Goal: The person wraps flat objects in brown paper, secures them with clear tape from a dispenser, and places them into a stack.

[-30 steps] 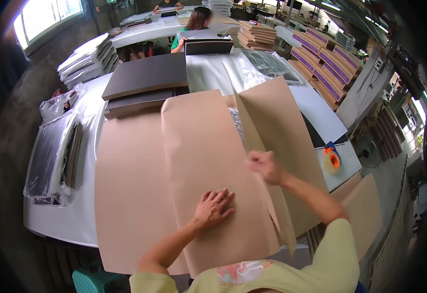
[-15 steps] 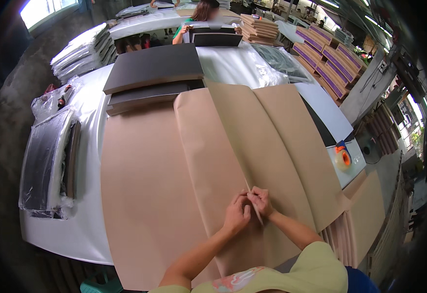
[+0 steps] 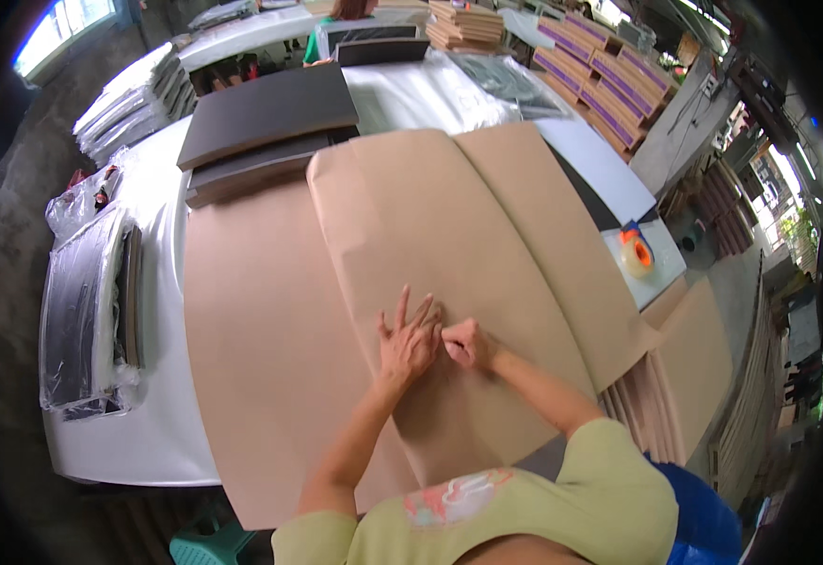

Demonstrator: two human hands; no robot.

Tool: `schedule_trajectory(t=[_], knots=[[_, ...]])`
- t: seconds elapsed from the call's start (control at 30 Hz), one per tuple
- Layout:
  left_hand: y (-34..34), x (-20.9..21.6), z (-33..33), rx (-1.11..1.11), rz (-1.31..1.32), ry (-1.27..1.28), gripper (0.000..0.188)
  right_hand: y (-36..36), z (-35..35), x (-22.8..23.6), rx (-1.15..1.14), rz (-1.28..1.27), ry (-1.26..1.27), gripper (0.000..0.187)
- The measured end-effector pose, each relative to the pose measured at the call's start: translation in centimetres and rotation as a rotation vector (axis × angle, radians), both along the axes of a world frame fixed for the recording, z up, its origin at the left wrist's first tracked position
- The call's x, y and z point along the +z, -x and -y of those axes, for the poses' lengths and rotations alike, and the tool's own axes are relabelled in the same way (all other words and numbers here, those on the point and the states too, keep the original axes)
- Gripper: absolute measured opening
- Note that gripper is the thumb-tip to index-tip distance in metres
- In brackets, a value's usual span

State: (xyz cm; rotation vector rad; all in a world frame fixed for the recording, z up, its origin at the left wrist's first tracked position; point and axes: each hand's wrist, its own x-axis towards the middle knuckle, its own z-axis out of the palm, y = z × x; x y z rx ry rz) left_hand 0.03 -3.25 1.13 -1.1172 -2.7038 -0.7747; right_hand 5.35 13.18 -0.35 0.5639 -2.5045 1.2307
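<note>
A large brown wrapping paper [image 3: 402,207] lies in front of me, its folded panels overlapping lengthwise around a flat bulk that I cannot see. My left hand [image 3: 410,341] rests palm down on the middle panel with its fingers spread. Right beside its fingertips, my right hand [image 3: 469,345] is closed in a fist against the paper. Whatever the fist may hold is hidden. More brown paper [image 3: 251,320] spreads flat to the left, and a further panel [image 3: 534,198] lies to the right.
Dark flat panels [image 3: 270,108] are stacked beyond the paper. Plastic-wrapped panels [image 3: 82,311] lie at the left on the white table cover [image 3: 162,405]. An orange and blue tape dispenser [image 3: 636,254] sits at the right. A co-worker [image 3: 347,14] is behind the far panels.
The paper's raised edge between my hands now lies down. My left hand has moved up and left and spread out; the right has shifted left and closed into a fist. The view has tilted.
</note>
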Motion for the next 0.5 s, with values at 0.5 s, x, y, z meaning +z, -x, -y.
schedule_trajectory(t=[0.5], knots=[[-0.7, -0.8, -1.3, 0.051, 0.035, 0.071, 0.04, -11.2, -15.6, -1.4, -1.17, 0.476, 0.314, 0.038]])
